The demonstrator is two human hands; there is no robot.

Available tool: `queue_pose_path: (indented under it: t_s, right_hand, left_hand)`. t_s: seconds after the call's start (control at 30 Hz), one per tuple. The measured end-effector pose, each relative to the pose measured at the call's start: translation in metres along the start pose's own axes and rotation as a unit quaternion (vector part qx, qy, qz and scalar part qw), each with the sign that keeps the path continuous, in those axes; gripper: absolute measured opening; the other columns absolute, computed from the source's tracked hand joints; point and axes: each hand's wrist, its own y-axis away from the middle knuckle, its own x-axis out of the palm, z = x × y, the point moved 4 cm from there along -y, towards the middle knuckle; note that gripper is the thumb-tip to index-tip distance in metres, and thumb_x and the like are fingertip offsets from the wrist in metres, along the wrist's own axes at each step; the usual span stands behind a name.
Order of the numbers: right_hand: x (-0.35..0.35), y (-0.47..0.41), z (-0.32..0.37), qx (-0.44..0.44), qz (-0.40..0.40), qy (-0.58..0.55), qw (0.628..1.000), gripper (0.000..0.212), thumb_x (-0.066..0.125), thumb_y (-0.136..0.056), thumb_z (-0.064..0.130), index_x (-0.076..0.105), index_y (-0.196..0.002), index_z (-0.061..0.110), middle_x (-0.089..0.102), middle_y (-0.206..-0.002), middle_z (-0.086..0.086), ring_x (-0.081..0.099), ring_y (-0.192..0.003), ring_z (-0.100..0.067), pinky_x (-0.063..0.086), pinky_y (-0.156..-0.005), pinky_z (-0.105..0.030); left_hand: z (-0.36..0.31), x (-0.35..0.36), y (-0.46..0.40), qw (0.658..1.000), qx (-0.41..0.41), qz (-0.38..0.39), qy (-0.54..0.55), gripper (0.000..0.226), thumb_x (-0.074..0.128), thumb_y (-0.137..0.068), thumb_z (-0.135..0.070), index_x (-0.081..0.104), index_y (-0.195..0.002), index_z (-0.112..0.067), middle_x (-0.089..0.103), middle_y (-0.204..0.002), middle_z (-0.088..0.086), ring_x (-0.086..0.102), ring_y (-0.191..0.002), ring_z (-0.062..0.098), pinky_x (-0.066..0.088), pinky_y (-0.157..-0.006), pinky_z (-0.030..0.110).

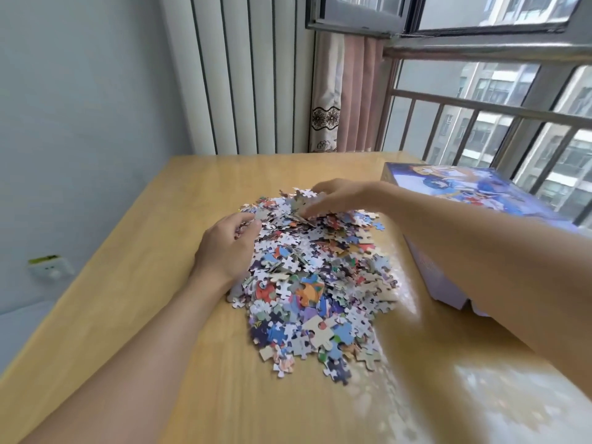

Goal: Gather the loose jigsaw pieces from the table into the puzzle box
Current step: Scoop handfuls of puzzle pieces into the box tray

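A heap of many-coloured jigsaw pieces (317,283) covers the middle of the wooden table (134,283). My left hand (224,248) rests on the heap's left edge, fingers curled around a few pieces. My right hand (336,195) reaches over the far end of the heap and pinches a clump of joined pieces, lifted slightly above the pile. The puzzle box (455,193), purple-blue with a picture on top, stands at the right, partly hidden behind my right forearm. I cannot tell whether the box is open.
The table's left edge runs diagonally from far centre to near left. A wall socket (51,267) sits low on the left wall. Behind the table hang white vertical blinds (250,75) and a pink curtain (349,97); a barred window (496,123) is at the right.
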Motion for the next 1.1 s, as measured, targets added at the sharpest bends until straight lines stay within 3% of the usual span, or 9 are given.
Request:
queue_pose_path:
  t_s: [0.1, 0.27, 0.4, 0.57, 0.8, 0.97, 1.03, 1.1]
  right_hand:
    - [0.007, 0.008, 0.003, 0.004, 0.003, 0.016, 1.0, 0.11, 0.08, -0.072, 0.062, 0.028, -0.158, 0.018, 0.034, -0.161, -0.004, 0.04, -0.143, -0.026, 0.031, -0.119, -0.042]
    - [0.016, 0.03, 0.016, 0.004, 0.009, -0.001, 1.0, 0.111, 0.073, -0.075, 0.068, 0.024, -0.158, 0.013, 0.027, -0.164, -0.01, 0.031, -0.148, -0.03, 0.028, -0.121, -0.046]
    - [0.024, 0.031, 0.032, 0.025, 0.019, -0.004, 0.999, 0.12, 0.077, -0.067, 0.071, 0.019, -0.159, 0.02, 0.019, -0.167, -0.008, 0.024, -0.151, -0.032, 0.024, -0.122, -0.051]
    - [0.025, 0.028, 0.051, 0.011, -0.047, 0.001, 0.999, 0.099, 0.086, -0.077, 0.035, 0.03, -0.157, 0.014, 0.036, -0.159, -0.008, 0.039, -0.142, -0.031, 0.033, -0.116, -0.042]
    - [0.026, 0.048, 0.058, -0.027, -0.106, 0.077, 0.991, 0.078, 0.079, -0.083, 0.017, 0.041, -0.151, 0.013, 0.052, -0.146, -0.01, 0.053, -0.127, -0.03, 0.044, -0.094, -0.029]
    - [0.032, 0.07, 0.053, -0.051, -0.161, 0.089, 0.982, 0.069, 0.075, -0.084, 0.015, 0.048, -0.148, 0.012, 0.057, -0.143, -0.01, 0.056, -0.124, -0.03, 0.048, -0.096, -0.033]
    - [0.038, 0.075, 0.051, -0.058, -0.152, 0.085, 0.983, 0.07, 0.079, -0.083, 0.021, 0.049, -0.146, 0.018, 0.058, -0.14, -0.007, 0.057, -0.121, -0.027, 0.047, -0.089, -0.031]
    - [0.045, 0.076, 0.05, -0.058, -0.132, 0.089, 0.986, 0.079, 0.081, -0.083, 0.031, 0.042, -0.15, 0.02, 0.054, -0.145, -0.006, 0.054, -0.126, -0.025, 0.046, -0.093, -0.032]
  left_hand:
    - [0.0, -0.001, 0.002, 1.0, 0.003, 0.003, 0.024, 0.031, 0.052, -0.095, -0.047, 0.068, -0.118, -0.033, 0.066, -0.125, -0.01, 0.057, -0.118, 0.012, 0.046, -0.102, 0.036]
    - [-0.002, 0.0, 0.005, 0.998, -0.001, 0.014, 0.059, 0.027, 0.05, -0.093, -0.041, 0.067, -0.114, -0.037, 0.066, -0.121, -0.013, 0.058, -0.115, 0.011, 0.047, -0.1, 0.036]
    - [-0.003, -0.001, 0.005, 0.997, -0.001, 0.025, 0.07, 0.029, 0.047, -0.096, -0.026, 0.065, -0.115, -0.038, 0.066, -0.116, -0.012, 0.06, -0.107, 0.011, 0.049, -0.096, 0.036]
    - [-0.002, -0.002, 0.003, 0.996, 0.0, 0.019, 0.09, 0.029, 0.046, -0.094, -0.024, 0.066, -0.112, -0.036, 0.068, -0.117, -0.011, 0.062, -0.105, 0.011, 0.05, -0.097, 0.038]
    - [-0.005, -0.001, 0.004, 0.991, 0.021, 0.021, 0.128, 0.029, 0.05, -0.097, -0.016, 0.068, -0.113, -0.031, 0.069, -0.114, -0.013, 0.061, -0.11, 0.007, 0.049, -0.1, 0.035]
    - [-0.009, 0.0, 0.007, 0.985, 0.054, 0.033, 0.16, 0.03, 0.052, -0.096, -0.008, 0.071, -0.112, -0.026, 0.072, -0.109, -0.011, 0.063, -0.108, 0.005, 0.049, -0.099, 0.028]
    - [-0.012, 0.001, 0.009, 0.982, 0.066, 0.04, 0.175, 0.032, 0.052, -0.096, -0.005, 0.071, -0.109, -0.027, 0.073, -0.106, -0.009, 0.065, -0.105, 0.003, 0.049, -0.097, 0.025]
    - [-0.014, 0.003, 0.009, 0.978, 0.07, 0.044, 0.19, 0.032, 0.051, -0.096, -0.003, 0.072, -0.107, -0.025, 0.074, -0.103, -0.007, 0.066, -0.103, 0.003, 0.05, -0.094, 0.021]
